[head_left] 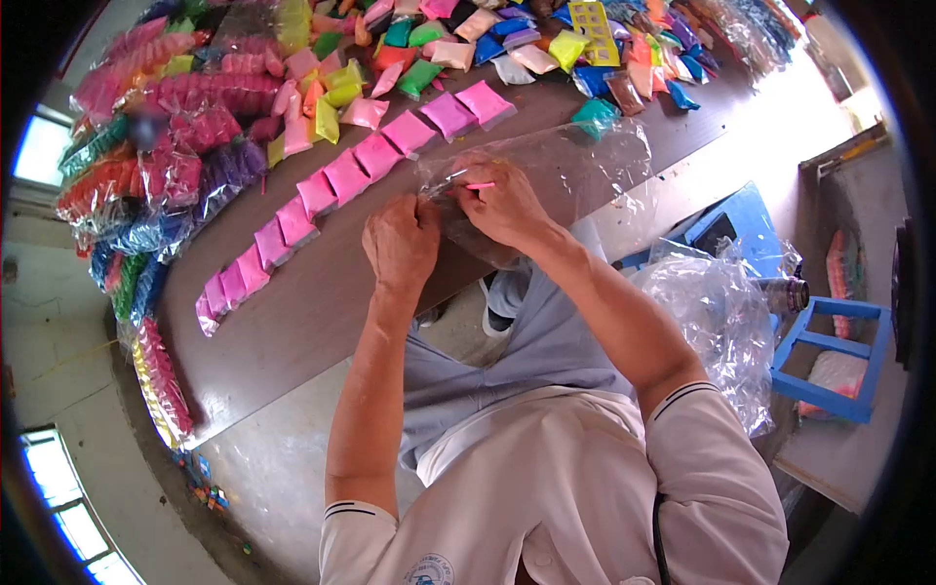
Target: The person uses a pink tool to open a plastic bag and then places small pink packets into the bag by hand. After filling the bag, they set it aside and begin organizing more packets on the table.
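I saw L hand (400,239) & R hand (502,203) curled inward, fingers pinching clear bag (585,161). The worktop (322,312) lay bare toward its near edge.

Wears a white short-sleeved shirt (556,487) with a plain placket. Carries twin dark stripes at each sleeve hem (682,393) and a round blue printed emblem (430,570) at the chest. Shows pale grey-blue trousers (531,341) below and a dark cord (661,546) down the shirt front. Leaves left hand (400,244) and right hand (502,205) bare.
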Action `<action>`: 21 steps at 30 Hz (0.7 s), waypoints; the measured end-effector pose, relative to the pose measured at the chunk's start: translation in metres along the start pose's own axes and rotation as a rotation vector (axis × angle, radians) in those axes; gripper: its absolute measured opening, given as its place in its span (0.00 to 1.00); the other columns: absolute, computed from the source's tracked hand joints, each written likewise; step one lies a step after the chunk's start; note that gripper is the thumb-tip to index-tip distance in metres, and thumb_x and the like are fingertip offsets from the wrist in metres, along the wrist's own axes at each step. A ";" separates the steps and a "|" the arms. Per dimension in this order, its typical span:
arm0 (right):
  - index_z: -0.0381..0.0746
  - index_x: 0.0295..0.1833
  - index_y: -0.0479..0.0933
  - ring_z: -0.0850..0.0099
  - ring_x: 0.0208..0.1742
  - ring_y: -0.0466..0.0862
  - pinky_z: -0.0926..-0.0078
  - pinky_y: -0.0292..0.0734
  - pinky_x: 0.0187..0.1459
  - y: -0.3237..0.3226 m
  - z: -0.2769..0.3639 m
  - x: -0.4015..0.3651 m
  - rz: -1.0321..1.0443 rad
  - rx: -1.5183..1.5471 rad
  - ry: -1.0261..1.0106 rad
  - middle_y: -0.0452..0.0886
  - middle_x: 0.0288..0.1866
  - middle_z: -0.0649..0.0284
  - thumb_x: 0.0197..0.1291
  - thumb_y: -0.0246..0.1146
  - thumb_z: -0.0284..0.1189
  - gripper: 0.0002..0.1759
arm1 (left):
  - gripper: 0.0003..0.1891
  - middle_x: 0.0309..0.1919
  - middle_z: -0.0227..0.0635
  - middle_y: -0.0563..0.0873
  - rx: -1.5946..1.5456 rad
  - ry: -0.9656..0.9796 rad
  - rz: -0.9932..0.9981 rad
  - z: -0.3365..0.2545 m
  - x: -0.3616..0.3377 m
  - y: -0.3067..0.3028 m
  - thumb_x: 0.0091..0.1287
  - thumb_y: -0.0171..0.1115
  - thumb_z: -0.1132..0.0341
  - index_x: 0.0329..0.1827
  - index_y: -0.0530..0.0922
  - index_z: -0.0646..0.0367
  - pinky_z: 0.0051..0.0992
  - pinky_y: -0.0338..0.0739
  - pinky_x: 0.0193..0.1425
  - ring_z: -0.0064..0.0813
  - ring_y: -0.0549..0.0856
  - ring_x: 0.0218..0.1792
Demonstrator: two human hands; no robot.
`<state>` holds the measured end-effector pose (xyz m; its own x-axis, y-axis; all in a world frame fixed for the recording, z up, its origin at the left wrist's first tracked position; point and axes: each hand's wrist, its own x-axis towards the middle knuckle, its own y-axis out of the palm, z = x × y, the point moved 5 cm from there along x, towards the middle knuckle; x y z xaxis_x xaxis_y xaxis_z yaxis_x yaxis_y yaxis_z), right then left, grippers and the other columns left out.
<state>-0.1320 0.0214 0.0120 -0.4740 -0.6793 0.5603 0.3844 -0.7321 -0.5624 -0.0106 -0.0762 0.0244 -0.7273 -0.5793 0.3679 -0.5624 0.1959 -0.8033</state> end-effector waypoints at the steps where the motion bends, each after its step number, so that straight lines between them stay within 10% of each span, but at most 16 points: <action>1: 0.35 0.31 0.77 0.47 0.40 0.82 0.50 0.77 0.40 0.002 -0.004 -0.001 -0.060 -0.027 0.040 0.81 0.32 0.50 0.55 0.64 0.23 0.03 | 0.14 0.29 0.51 0.84 -0.004 -0.004 -0.012 -0.001 0.000 -0.001 0.69 0.60 0.64 0.26 0.79 0.64 0.51 0.75 0.41 0.57 0.83 0.33; 21: 0.35 0.34 0.78 0.46 0.41 0.82 0.51 0.79 0.41 0.000 0.003 0.002 0.052 -0.107 -0.004 0.81 0.35 0.49 0.57 0.63 0.23 0.02 | 0.15 0.29 0.55 0.84 0.019 -0.048 0.005 0.003 0.000 0.004 0.71 0.60 0.60 0.29 0.81 0.63 0.53 0.75 0.40 0.60 0.84 0.35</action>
<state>-0.1310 0.0199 0.0152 -0.4523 -0.7167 0.5307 0.3218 -0.6862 -0.6524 -0.0114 -0.0778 0.0198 -0.7098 -0.6160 0.3416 -0.5511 0.1835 -0.8140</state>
